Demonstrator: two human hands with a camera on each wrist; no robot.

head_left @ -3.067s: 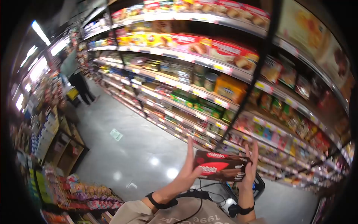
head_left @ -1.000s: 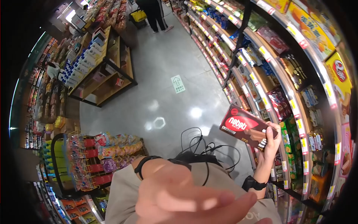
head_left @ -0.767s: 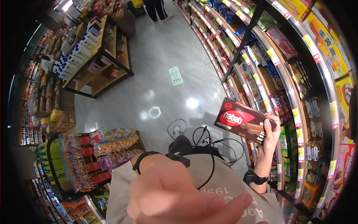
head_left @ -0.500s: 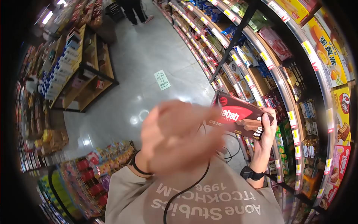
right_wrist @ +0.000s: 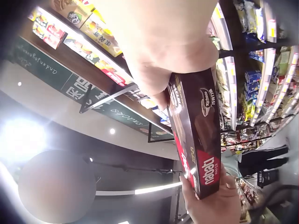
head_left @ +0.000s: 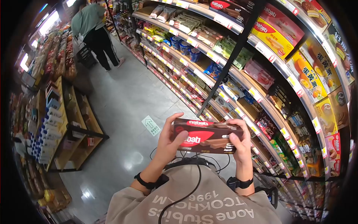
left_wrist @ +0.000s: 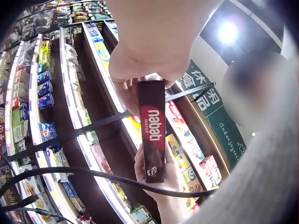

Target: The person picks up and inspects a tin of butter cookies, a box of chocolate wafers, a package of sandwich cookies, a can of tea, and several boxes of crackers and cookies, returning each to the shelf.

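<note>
A dark brown and red box of Nabati wafers (head_left: pixel 214 143) is held out in front of the chest in the head view, its front and top faces showing. My left hand (head_left: pixel 169 140) grips its left end, thumb on the front face. At the other end my right hand (head_left: pixel 240 141) holds it, the thumb pressing the front near the wafer picture. In the left wrist view one narrow end of the wafer box (left_wrist: pixel 153 133) faces the camera below my left hand (left_wrist: pixel 149 56). The right wrist view shows the long top of the wafer box (right_wrist: pixel 203 126) under my right hand (right_wrist: pixel 177 51).
Tall shelves of packaged snacks (head_left: pixel 276 78) run along the right. A wooden display unit (head_left: pixel 71 130) with white bottles stands at left. Further up the aisle is a person (head_left: pixel 95 33) beside a dark basket (head_left: pixel 85 56). Black cables hang before the shirt.
Earlier the right hand alone held the wafer box while the left hand hovered near the camera. Now both hands grip its ends, and the box has moved left. The head view has swung toward the shelves.
</note>
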